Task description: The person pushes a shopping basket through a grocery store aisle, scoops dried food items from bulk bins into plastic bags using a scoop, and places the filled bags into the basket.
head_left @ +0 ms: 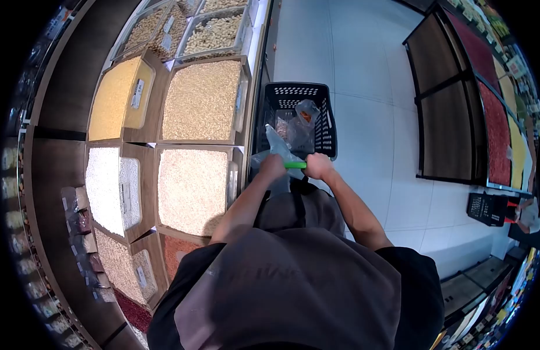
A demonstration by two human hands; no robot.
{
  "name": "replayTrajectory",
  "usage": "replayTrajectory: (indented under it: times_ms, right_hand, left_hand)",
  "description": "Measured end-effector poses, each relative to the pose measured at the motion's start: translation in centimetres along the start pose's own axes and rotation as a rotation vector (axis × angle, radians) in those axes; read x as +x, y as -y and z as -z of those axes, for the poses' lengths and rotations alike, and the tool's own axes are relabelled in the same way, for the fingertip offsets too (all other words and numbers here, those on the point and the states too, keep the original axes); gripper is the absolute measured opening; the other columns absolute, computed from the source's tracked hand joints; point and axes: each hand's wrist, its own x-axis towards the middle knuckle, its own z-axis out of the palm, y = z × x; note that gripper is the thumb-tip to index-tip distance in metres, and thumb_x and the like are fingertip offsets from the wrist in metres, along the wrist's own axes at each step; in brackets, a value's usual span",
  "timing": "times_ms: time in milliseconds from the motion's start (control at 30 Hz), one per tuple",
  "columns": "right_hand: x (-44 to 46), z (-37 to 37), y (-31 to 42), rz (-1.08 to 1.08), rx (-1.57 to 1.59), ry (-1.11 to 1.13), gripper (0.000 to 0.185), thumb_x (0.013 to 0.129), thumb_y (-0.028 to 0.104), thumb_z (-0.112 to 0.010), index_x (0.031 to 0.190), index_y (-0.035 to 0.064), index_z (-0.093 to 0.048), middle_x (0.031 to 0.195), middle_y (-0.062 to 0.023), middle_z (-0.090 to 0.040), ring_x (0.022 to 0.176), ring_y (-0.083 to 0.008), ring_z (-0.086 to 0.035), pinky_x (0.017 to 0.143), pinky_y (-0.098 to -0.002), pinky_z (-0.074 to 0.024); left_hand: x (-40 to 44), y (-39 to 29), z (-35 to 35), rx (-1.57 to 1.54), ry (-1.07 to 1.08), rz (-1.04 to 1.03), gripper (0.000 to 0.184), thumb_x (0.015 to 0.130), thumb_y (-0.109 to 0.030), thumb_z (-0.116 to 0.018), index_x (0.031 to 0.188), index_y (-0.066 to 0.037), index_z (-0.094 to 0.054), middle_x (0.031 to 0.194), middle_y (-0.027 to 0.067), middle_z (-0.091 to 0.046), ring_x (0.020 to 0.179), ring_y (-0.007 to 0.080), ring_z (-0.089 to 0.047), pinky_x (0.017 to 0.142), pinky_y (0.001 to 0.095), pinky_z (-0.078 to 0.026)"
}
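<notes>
Close together in front of my body, both hands are closed at a bright green strip (295, 165). My left hand (273, 167) grips the strip's left end, with a clear plastic bag (277, 142) bunched around it. My right hand (320, 166) is wrapped round the other end. Just beyond them a black basket (331, 128) with perforated walls stands on the floor. Inside it lie clear bags, one (306, 114) with something orange and another (282, 127) with small pinkish contents. What the bag at my hands holds cannot be made out.
Wooden bins of pale grain (200, 100), yellow grain (112, 100) and white grain (105, 189) line the left. Peanuts (216, 34) lie beyond. Another display (450, 93) stands right. A person (527, 216) is at the far right beside a second black basket (486, 209).
</notes>
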Motion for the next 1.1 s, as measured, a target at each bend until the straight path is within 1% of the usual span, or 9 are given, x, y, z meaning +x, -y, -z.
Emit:
replayTrajectory:
  times_ms: [67,133,333,400,467,567,900,1000,1100]
  right_hand:
    - [1.5,1.3,-0.5,-0.035,0.022,-0.01,0.029,0.076,0.033,-0.065,0.082,0.0061,-0.074,0.088,-0.0204,-0.071,0.087,-0.0374,-0.07,0.079,-0.0463,-0.0564]
    - [3.4,2.4,-1.1,-0.021,0.0,-0.029,0.03,0.076,0.033,-0.065,0.083,0.0054,-0.074,0.088,-0.0206,-0.071,0.086,-0.0373,-0.07,0.079,-0.0462,-0.0565]
    - [7.4,5.3,-2.1,-0.058,0.024,-0.022,0.03,0.077,0.032,-0.064,0.084,0.0046,-0.074,0.088,-0.0208,-0.071,0.084,-0.0373,-0.07,0.078,-0.0461,-0.057]
    - [8.8,5.7,-2.6,-0.046,0.046,-0.057,0.025,0.075,0.025,-0.064,0.084,0.0045,-0.074,0.089,-0.0214,-0.072,0.085,-0.0366,-0.071,0.079,-0.0453,-0.0568]
    - [9.7,7.3,-2.6,-0.048,0.065,-0.025,0.025,0.076,0.026,-0.064,0.084,0.0045,-0.074,0.088,-0.0213,-0.071,0.085,-0.0367,-0.071,0.079,-0.0456,-0.0566]
    - [12.2,8.4,-2.9,-0.049,0.085,-0.022,0.026,0.076,0.027,-0.063,0.083,0.0043,-0.074,0.088,-0.0214,-0.071,0.085,-0.0369,-0.071,0.079,-0.0456,-0.0565]
    - [21.2,12.6,-6.7,-0.129,0.073,-0.096,0.03,0.076,0.03,-0.062,0.085,0.0036,-0.074,0.086,-0.0237,-0.07,0.085,-0.0395,-0.068,0.081,-0.047,-0.0551]
    - [22.9,14.4,-7.3,-0.131,0.051,-0.066,0.031,0.076,0.03,-0.062,0.087,0.0035,-0.074,0.089,-0.0243,-0.07,0.088,-0.0401,-0.069,0.083,-0.0475,-0.0551]
    - [23.8,16.9,-8.0,-0.124,0.0,-0.035,0.034,0.077,0.034,-0.063,0.089,0.0038,-0.074,0.092,-0.0236,-0.07,0.09,-0.0397,-0.069,0.085,-0.0468,-0.0552]
  left_hand:
    - [1.5,-0.7,0.8,-0.004,0.01,0.041,0.03,0.073,-0.029,-0.075,0.089,-0.004,-0.073,0.093,0.0219,-0.07,0.093,0.0403,-0.067,0.084,0.0487,-0.054]
    - [3.1,-1.5,3.2,0.008,0.097,0.057,0.038,0.075,-0.029,-0.075,0.1,-0.001,-0.07,0.108,0.0255,-0.067,0.103,0.0396,-0.065,0.09,0.0475,-0.053]
    - [7.7,-2.6,7.0,0.038,0.149,0.061,0.034,0.076,-0.025,-0.073,0.1,-0.001,-0.07,0.108,0.0242,-0.067,0.104,0.0399,-0.065,0.09,0.0477,-0.053]
    - [9.4,-2.0,7.1,0.064,0.196,0.049,0.032,0.076,-0.023,-0.072,0.099,-0.002,-0.07,0.108,0.0244,-0.067,0.104,0.0396,-0.065,0.09,0.0479,-0.053]
    - [11.2,-1.4,7.3,0.068,0.127,-0.018,0.022,0.07,-0.02,-0.071,0.083,-0.002,-0.071,0.091,0.0245,-0.069,0.092,0.0399,-0.067,0.081,0.0481,-0.055]
    - [14.0,-0.9,7.8,0.065,0.061,-0.011,0.02,0.07,-0.02,-0.071,0.08,-0.002,-0.071,0.09,0.0239,-0.069,0.091,0.0395,-0.067,0.08,0.0484,-0.055]
    - [23.4,-3.4,16.3,0.059,0.117,-0.069,0.025,0.073,-0.019,-0.069,0.092,-0.003,-0.073,0.097,0.0226,-0.07,0.096,0.0384,-0.068,0.084,0.0466,-0.055]
    - [25.5,-2.8,16.2,0.071,0.125,-0.107,0.03,0.073,-0.027,-0.073,0.091,-0.003,-0.074,0.095,0.0212,-0.071,0.092,0.0379,-0.069,0.081,0.0453,-0.055]
    - [27.8,-2.7,18.1,-0.123,0.153,-0.253,0.037,0.073,-0.035,-0.076,0.09,-0.002,-0.073,0.092,0.0197,-0.071,0.087,0.0358,-0.069,0.078,0.0419,-0.055]
